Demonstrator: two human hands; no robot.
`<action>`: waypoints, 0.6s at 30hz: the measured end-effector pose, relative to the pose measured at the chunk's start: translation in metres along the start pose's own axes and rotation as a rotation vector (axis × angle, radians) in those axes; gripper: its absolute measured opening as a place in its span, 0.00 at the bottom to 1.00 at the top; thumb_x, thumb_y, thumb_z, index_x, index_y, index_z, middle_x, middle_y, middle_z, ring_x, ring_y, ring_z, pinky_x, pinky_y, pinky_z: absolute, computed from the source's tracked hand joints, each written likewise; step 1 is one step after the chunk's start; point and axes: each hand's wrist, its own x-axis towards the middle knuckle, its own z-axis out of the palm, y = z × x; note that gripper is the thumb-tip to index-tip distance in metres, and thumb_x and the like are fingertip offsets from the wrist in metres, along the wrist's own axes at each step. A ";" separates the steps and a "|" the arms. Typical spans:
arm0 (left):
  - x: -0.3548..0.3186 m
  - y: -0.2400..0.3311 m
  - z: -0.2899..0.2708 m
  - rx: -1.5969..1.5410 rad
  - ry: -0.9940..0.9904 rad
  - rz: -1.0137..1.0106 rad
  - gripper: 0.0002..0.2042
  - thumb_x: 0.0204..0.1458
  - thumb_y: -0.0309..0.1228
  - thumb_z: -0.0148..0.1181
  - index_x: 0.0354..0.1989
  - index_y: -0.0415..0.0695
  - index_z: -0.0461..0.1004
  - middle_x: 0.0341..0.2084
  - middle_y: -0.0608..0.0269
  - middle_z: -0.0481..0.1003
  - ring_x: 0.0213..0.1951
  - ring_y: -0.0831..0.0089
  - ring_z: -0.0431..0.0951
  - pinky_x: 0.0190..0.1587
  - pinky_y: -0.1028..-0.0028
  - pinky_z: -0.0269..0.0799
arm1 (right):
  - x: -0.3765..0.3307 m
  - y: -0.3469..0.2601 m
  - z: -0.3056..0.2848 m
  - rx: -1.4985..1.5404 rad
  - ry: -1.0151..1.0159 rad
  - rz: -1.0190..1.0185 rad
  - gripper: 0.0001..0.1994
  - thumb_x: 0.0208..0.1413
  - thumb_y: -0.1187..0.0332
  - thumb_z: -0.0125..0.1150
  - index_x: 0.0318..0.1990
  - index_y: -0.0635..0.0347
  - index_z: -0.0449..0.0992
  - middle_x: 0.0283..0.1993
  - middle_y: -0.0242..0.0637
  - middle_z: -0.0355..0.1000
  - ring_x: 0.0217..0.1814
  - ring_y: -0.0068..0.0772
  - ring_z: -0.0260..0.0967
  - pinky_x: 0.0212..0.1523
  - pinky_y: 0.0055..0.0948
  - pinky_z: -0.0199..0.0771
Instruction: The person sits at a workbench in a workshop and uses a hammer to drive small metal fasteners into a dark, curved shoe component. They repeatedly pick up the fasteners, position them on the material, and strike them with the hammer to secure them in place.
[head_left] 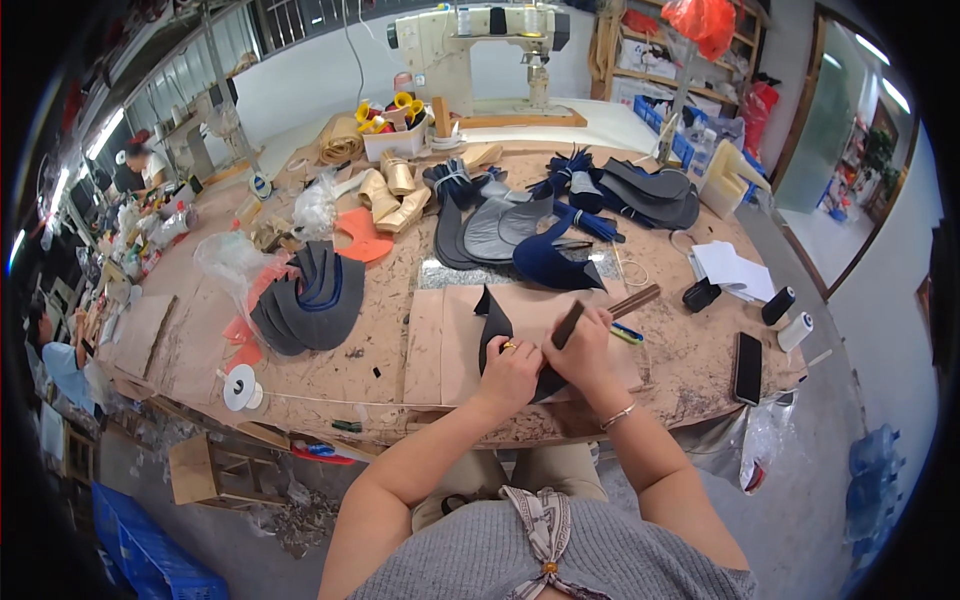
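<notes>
On a tan cutting board [455, 345], a curved black piece of sheet material [492, 318] lies partly under my hands. My left hand [512, 375], a ring on one finger, has its fingers bent and pressed onto that piece. Close beside it, my right hand [583, 352] is closed around a dark brown, flat-handled tool [568, 326]; its working end is hidden by my fingers. A brown bar [635, 300] and a green utility knife [627, 333] lie just beyond my right hand.
Stacked grey and navy shoe-upper pieces [310, 300] lie left; more bundled pieces [485, 230] lie ahead. A sewing machine [480, 60] stands at the back. A phone [747, 368] and thread spools [795, 332] sit right, a white reel [241, 388] near the front-left edge.
</notes>
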 end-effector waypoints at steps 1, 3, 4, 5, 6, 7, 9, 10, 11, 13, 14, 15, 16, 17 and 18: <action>0.000 -0.001 -0.005 -0.082 0.065 -0.008 0.06 0.50 0.28 0.63 0.35 0.44 0.76 0.36 0.61 0.74 0.45 0.61 0.74 0.54 0.59 0.60 | 0.000 0.002 0.000 0.050 0.026 0.068 0.09 0.38 0.71 0.68 0.25 0.53 0.72 0.25 0.30 0.70 0.34 0.37 0.69 0.48 0.41 0.59; -0.009 0.001 -0.021 -0.256 0.194 -0.019 0.09 0.49 0.29 0.65 0.37 0.43 0.75 0.39 0.58 0.72 0.46 0.58 0.73 0.54 0.59 0.62 | -0.001 0.003 -0.005 0.047 -0.005 0.058 0.08 0.38 0.70 0.68 0.25 0.53 0.72 0.25 0.30 0.70 0.34 0.37 0.69 0.48 0.40 0.59; -0.018 0.001 -0.035 -0.239 0.185 -0.039 0.10 0.48 0.29 0.66 0.38 0.43 0.75 0.41 0.57 0.71 0.46 0.56 0.72 0.53 0.60 0.63 | -0.002 0.002 -0.007 0.045 -0.012 0.061 0.08 0.38 0.70 0.68 0.25 0.52 0.72 0.25 0.30 0.70 0.35 0.36 0.69 0.48 0.40 0.59; -0.030 0.000 -0.050 -0.223 0.173 -0.054 0.12 0.47 0.29 0.67 0.39 0.42 0.74 0.42 0.57 0.71 0.46 0.55 0.72 0.52 0.60 0.64 | -0.004 0.003 -0.007 0.029 -0.011 0.063 0.08 0.39 0.70 0.68 0.25 0.52 0.72 0.25 0.30 0.70 0.34 0.36 0.69 0.48 0.40 0.59; -0.043 -0.005 -0.062 -0.206 0.160 -0.067 0.13 0.46 0.30 0.68 0.39 0.42 0.74 0.43 0.56 0.70 0.47 0.54 0.71 0.51 0.60 0.65 | -0.003 0.003 -0.007 0.032 0.004 0.069 0.08 0.39 0.70 0.68 0.25 0.53 0.72 0.24 0.30 0.69 0.34 0.36 0.68 0.48 0.40 0.59; -0.057 -0.011 -0.068 -0.170 0.105 -0.113 0.12 0.46 0.30 0.68 0.40 0.44 0.75 0.41 0.58 0.71 0.47 0.56 0.72 0.50 0.61 0.65 | -0.003 0.002 -0.006 0.038 0.020 0.078 0.08 0.39 0.69 0.68 0.25 0.53 0.72 0.24 0.30 0.69 0.34 0.36 0.68 0.48 0.40 0.59; -0.086 -0.022 -0.074 -0.120 0.040 -0.152 0.11 0.46 0.29 0.68 0.38 0.46 0.76 0.38 0.61 0.72 0.46 0.58 0.72 0.49 0.61 0.66 | -0.004 -0.001 -0.003 0.058 0.040 0.097 0.08 0.40 0.69 0.68 0.25 0.53 0.72 0.24 0.30 0.69 0.34 0.36 0.68 0.48 0.40 0.59; -0.099 -0.030 -0.073 -0.108 0.031 -0.145 0.10 0.46 0.29 0.68 0.37 0.46 0.77 0.37 0.60 0.72 0.45 0.57 0.72 0.48 0.61 0.66 | -0.003 -0.001 -0.001 0.070 0.046 0.103 0.08 0.40 0.69 0.68 0.25 0.53 0.72 0.24 0.30 0.69 0.34 0.35 0.68 0.48 0.39 0.59; -0.104 -0.035 -0.074 -0.103 0.027 -0.139 0.09 0.46 0.28 0.68 0.36 0.45 0.77 0.35 0.60 0.73 0.44 0.57 0.73 0.47 0.61 0.67 | -0.004 -0.001 0.000 0.076 0.049 0.106 0.08 0.40 0.68 0.68 0.25 0.53 0.72 0.24 0.30 0.69 0.34 0.35 0.68 0.48 0.39 0.59; -0.104 -0.036 -0.072 -0.115 0.055 -0.103 0.08 0.44 0.24 0.69 0.33 0.44 0.78 0.30 0.60 0.73 0.40 0.57 0.73 0.43 0.63 0.68 | -0.005 0.003 0.003 0.068 0.078 0.116 0.08 0.40 0.68 0.68 0.25 0.53 0.72 0.24 0.29 0.69 0.34 0.35 0.68 0.48 0.39 0.59; -0.102 -0.036 -0.073 -0.124 0.073 -0.089 0.08 0.43 0.22 0.69 0.31 0.43 0.78 0.28 0.60 0.73 0.38 0.58 0.74 0.41 0.64 0.69 | -0.007 0.004 0.003 0.063 0.089 0.117 0.08 0.40 0.68 0.68 0.25 0.53 0.72 0.24 0.29 0.69 0.34 0.35 0.68 0.48 0.39 0.59; -0.099 -0.037 -0.075 -0.178 0.071 -0.097 0.07 0.43 0.22 0.69 0.30 0.43 0.78 0.28 0.60 0.73 0.36 0.60 0.74 0.39 0.65 0.69 | -0.008 0.005 0.002 0.066 0.084 0.133 0.09 0.40 0.68 0.68 0.26 0.53 0.72 0.24 0.29 0.69 0.34 0.35 0.68 0.48 0.39 0.59; -0.098 -0.038 -0.076 -0.231 0.081 -0.114 0.06 0.44 0.21 0.69 0.30 0.42 0.78 0.27 0.60 0.73 0.33 0.61 0.74 0.36 0.67 0.70 | -0.008 0.005 -0.001 0.072 0.072 0.137 0.09 0.40 0.68 0.68 0.26 0.53 0.72 0.24 0.29 0.69 0.34 0.35 0.68 0.48 0.39 0.59; -0.095 -0.040 -0.079 -0.284 0.090 -0.132 0.06 0.44 0.21 0.68 0.29 0.42 0.77 0.27 0.60 0.73 0.31 0.63 0.74 0.33 0.69 0.70 | -0.008 0.005 -0.002 0.080 0.059 0.141 0.09 0.40 0.68 0.68 0.26 0.53 0.72 0.24 0.29 0.69 0.34 0.35 0.68 0.48 0.39 0.59; -0.092 -0.043 -0.084 -0.330 0.047 -0.173 0.05 0.45 0.21 0.68 0.29 0.42 0.78 0.27 0.60 0.73 0.30 0.66 0.74 0.32 0.71 0.69 | -0.008 0.006 -0.002 0.087 0.078 0.146 0.09 0.40 0.68 0.69 0.26 0.53 0.71 0.25 0.29 0.69 0.34 0.35 0.68 0.48 0.39 0.59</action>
